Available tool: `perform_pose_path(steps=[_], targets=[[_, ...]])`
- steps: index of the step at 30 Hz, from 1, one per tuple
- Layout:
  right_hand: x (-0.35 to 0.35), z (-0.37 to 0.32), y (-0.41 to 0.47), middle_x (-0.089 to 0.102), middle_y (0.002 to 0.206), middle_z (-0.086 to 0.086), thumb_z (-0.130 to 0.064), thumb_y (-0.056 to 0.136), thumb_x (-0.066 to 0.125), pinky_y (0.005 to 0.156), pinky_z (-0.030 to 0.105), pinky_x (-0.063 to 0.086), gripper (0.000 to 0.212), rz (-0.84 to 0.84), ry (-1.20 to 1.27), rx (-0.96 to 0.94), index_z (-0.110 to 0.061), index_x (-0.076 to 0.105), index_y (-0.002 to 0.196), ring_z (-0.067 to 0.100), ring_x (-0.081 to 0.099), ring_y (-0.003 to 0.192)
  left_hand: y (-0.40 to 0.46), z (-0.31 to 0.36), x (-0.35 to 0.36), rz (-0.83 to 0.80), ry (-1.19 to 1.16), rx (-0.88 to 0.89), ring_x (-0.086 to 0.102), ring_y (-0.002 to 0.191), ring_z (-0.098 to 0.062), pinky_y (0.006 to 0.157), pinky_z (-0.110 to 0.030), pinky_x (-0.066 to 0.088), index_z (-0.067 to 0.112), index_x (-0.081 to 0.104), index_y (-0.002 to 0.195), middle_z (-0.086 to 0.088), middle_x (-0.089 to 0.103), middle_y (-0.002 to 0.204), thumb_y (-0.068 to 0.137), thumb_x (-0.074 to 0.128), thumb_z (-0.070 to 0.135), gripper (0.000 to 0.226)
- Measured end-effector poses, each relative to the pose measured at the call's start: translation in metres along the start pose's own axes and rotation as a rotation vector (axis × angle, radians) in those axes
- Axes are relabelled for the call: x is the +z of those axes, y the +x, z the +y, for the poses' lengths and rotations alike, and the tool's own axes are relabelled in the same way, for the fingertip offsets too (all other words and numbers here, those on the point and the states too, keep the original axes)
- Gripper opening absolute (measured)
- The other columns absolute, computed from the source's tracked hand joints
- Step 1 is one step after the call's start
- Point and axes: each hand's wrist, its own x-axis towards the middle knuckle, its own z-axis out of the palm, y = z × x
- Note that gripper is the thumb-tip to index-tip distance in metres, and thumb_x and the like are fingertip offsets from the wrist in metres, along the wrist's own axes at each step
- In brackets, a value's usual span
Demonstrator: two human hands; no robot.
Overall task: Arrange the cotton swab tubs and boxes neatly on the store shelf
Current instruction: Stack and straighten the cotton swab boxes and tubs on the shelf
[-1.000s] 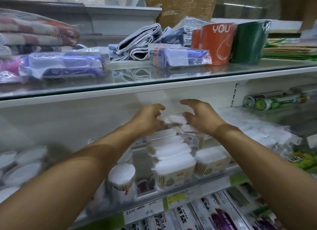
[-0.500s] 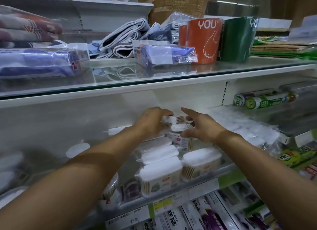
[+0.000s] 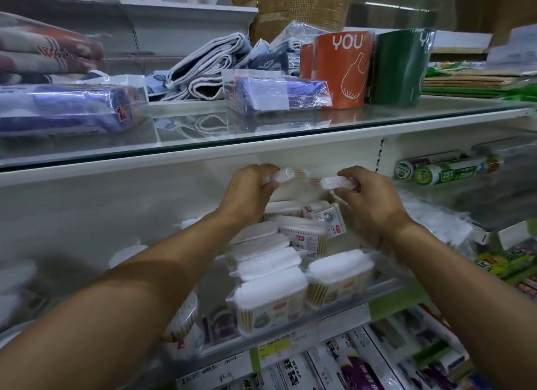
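Both hands are raised under the glass shelf, above the stock. My left hand (image 3: 250,187) grips a small clear pack of cotton swabs (image 3: 283,175) by its end. My right hand (image 3: 369,198) pinches a second small swab pack (image 3: 338,182). The two packs sit close, end to end. Below them, rectangular cotton swab boxes (image 3: 270,299) stand in rows on the middle shelf (image 3: 334,314), with one box (image 3: 303,235) and a small printed box (image 3: 331,218) lying tilted behind. A round swab tub (image 3: 184,320) stands left of the rows, partly behind my left forearm.
The glass shelf (image 3: 319,125) just above my hands carries folded towels, wrapped blue packs, and orange (image 3: 341,70) and green (image 3: 398,67) rolls. Green-labelled rolls (image 3: 444,171) lie at the right back. White tubs blur at the far left. Boxed wrap fills the lower shelf.
Both hands lifted from the pile at the shelf's back, each coming up with a small swab pack, and drew slightly apart. The view shifted a little.
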Motion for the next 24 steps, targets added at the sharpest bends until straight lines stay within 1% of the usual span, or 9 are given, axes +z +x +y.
perform_pose_path(steps=[3, 7, 9, 11, 12, 14, 18, 22, 24], targets=[[-0.005, 0.006, 0.003, 0.07, 0.106, 0.004, -0.024, 0.086, 0.07, 0.079, 0.025, 0.048, 0.035, 0.036, -0.056, 0.005, -0.02, 0.064, 0.12, 0.018, 0.063, 0.09, 0.0, 0.001, 0.001, 0.007, 0.0, -0.013, 0.062, 0.094, -0.024, 0.086, -0.03, 0.048, 0.016, 0.068, 0.116, -0.007, 0.07, 0.104, 0.094, 0.06, 0.016, 0.024], [-0.011, 0.012, 0.003, 0.07, 0.106, 0.002, -0.026, 0.085, 0.071, 0.083, 0.03, 0.051, 0.035, 0.033, -0.083, 0.008, -0.019, 0.064, 0.118, 0.018, 0.063, 0.092, -0.001, 0.003, 0.002, 0.009, -0.009, -0.028, 0.061, 0.089, -0.023, 0.081, -0.027, 0.046, 0.016, 0.067, 0.118, -0.003, 0.067, 0.096, 0.095, 0.058, 0.015, 0.025], [-0.013, 0.013, 0.001, 0.07, 0.105, 0.002, -0.025, 0.084, 0.072, 0.085, 0.037, 0.053, 0.033, 0.029, -0.104, -0.007, -0.018, 0.065, 0.115, 0.02, 0.063, 0.092, -0.003, 0.003, 0.003, 0.005, -0.027, -0.039, 0.061, 0.087, -0.023, 0.081, -0.029, 0.048, 0.016, 0.067, 0.118, -0.001, 0.065, 0.091, 0.095, 0.058, 0.015, 0.025], [-0.015, 0.015, -0.001, 0.068, 0.105, 0.002, -0.026, 0.083, 0.072, 0.081, 0.039, 0.054, 0.03, 0.015, -0.144, -0.031, -0.02, 0.065, 0.112, 0.02, 0.062, 0.092, -0.005, 0.004, 0.003, -0.004, -0.023, -0.045, 0.06, 0.087, -0.021, 0.08, -0.028, 0.048, 0.016, 0.067, 0.119, -0.001, 0.066, 0.094, 0.095, 0.058, 0.015, 0.025], [-0.016, 0.015, -0.003, 0.064, 0.105, 0.001, -0.027, 0.083, 0.071, 0.077, 0.036, 0.052, 0.027, -0.005, -0.176, -0.042, -0.022, 0.064, 0.109, 0.019, 0.06, 0.09, -0.006, 0.003, 0.004, -0.008, -0.018, -0.049, 0.06, 0.088, -0.021, 0.081, -0.028, 0.048, 0.016, 0.067, 0.119, -0.002, 0.067, 0.096, 0.095, 0.059, 0.015, 0.025], [-0.017, 0.014, -0.008, 0.055, 0.102, -0.003, -0.03, 0.081, 0.071, 0.07, 0.027, 0.044, 0.024, -0.086, -0.243, -0.071, -0.026, 0.062, 0.102, 0.015, 0.054, 0.085, -0.007, 0.001, 0.006, -0.023, 0.002, -0.054, 0.061, 0.09, -0.022, 0.081, -0.028, 0.048, 0.017, 0.067, 0.116, -0.004, 0.069, 0.1, 0.095, 0.06, 0.016, 0.022], [-0.013, 0.01, -0.015, 0.046, 0.103, -0.004, -0.041, 0.077, 0.075, 0.07, 0.031, 0.041, 0.034, -0.338, -0.503, -0.185, -0.03, 0.054, 0.102, 0.017, 0.048, 0.085, -0.015, 0.0, 0.009, -0.098, 0.051, -0.015, 0.059, 0.088, -0.023, 0.077, -0.03, 0.045, 0.017, 0.069, 0.105, -0.004, 0.065, 0.095, 0.092, 0.063, 0.017, 0.015], [-0.013, 0.004, -0.013, 0.049, 0.096, -0.009, -0.048, 0.08, 0.069, 0.065, 0.029, 0.036, 0.026, -0.499, -0.639, -0.227, -0.032, 0.049, 0.088, 0.015, 0.05, 0.083, -0.022, 0.004, 0.009, -0.184, 0.165, 0.019, 0.05, 0.087, -0.019, 0.075, -0.025, 0.038, 0.017, 0.065, 0.105, 0.001, 0.05, 0.098, 0.089, 0.066, 0.018, 0.016], [-0.015, -0.002, -0.011, 0.054, 0.087, -0.011, -0.048, 0.085, 0.062, 0.063, 0.03, 0.038, 0.021, -0.483, -0.601, -0.213, -0.029, 0.053, 0.084, 0.015, 0.053, 0.08, -0.024, 0.005, 0.009, -0.222, 0.196, 0.006, 0.049, 0.088, -0.019, 0.076, -0.024, 0.039, 0.018, 0.062, 0.106, 0.002, 0.047, 0.101, 0.088, 0.067, 0.019, 0.019]])
